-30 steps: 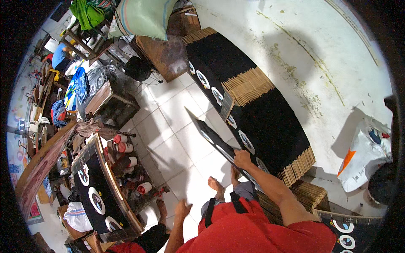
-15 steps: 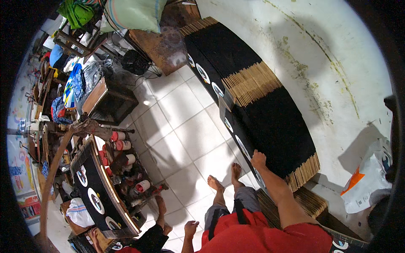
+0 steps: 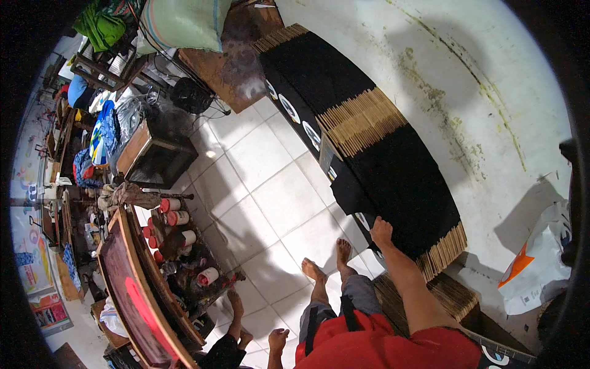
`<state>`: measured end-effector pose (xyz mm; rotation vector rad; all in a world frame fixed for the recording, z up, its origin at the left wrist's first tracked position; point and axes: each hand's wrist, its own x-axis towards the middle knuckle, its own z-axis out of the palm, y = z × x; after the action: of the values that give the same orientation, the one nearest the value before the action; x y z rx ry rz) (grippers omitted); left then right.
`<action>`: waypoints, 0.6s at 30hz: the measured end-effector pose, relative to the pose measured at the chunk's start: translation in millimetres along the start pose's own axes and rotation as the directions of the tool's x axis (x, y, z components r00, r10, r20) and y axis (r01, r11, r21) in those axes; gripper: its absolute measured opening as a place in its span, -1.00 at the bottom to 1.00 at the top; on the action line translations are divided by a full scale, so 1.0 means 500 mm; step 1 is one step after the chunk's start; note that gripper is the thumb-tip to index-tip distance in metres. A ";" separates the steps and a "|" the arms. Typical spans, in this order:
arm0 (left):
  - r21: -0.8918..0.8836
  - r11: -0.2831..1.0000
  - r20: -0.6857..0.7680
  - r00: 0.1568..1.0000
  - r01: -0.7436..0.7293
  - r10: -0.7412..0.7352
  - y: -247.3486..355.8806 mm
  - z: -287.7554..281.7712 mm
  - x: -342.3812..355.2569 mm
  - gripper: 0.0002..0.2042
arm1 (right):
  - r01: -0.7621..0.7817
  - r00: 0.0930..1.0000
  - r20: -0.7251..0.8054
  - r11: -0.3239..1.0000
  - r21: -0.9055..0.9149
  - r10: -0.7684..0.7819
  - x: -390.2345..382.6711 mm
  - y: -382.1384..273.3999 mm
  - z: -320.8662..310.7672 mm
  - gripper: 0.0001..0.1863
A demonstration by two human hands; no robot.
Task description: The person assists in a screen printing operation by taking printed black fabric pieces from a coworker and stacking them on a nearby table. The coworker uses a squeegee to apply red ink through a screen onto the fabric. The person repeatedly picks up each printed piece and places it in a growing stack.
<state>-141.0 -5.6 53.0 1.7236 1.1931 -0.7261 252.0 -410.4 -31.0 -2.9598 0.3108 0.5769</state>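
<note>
My right hand [image 3: 381, 232] is closed on the near edge of a black cloth piece [image 3: 399, 184], which lies over a long row of thin brown boards [image 3: 362, 123]. A loose flap [image 3: 353, 190] of black cloth hangs over the row's left side, partly covering the white round prints there. Low beside my red shirt, my left hand [image 3: 278, 339] hangs with its fingers curled, and nothing shows in it.
At left, a wooden-framed printing screen [image 3: 132, 289] with a pink-red streak stands by a low rack of red-lidded jars [image 3: 178, 218]. A person's bare leg [image 3: 235, 307] is beside it. A wooden box [image 3: 157, 154] and a white bag [image 3: 534, 264] are around.
A black cloth flap now hangs over the row's left side near my right hand. At left, the framed screen has come down over the black printed cloth.
</note>
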 end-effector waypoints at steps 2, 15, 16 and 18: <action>-0.005 0.996 0.011 0.995 0.094 -0.094 -0.024 0.002 -0.005 -0.63 | -0.033 0.999 -0.005 0.999 0.001 0.033 0.001 0.002 0.013 -0.60; -0.138 0.990 0.005 0.999 -0.041 0.042 0.030 0.005 0.022 -0.65 | 0.113 0.963 -0.250 0.992 0.056 -0.096 -0.079 -0.013 -0.076 -0.67; -0.121 0.991 -0.010 0.998 -0.056 0.055 0.034 0.007 0.025 -0.66 | 0.115 0.961 -0.261 0.991 0.063 -0.094 -0.100 -0.017 -0.082 -0.66; -0.132 0.988 -0.009 0.997 -0.083 0.083 0.040 0.009 0.032 -0.67 | 0.095 0.969 -0.232 0.994 0.059 -0.079 -0.146 -0.023 -0.086 -0.66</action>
<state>-116.4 -5.8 44.6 1.6540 1.1390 -0.5816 203.8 -392.3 37.3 -2.9560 0.2145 0.2079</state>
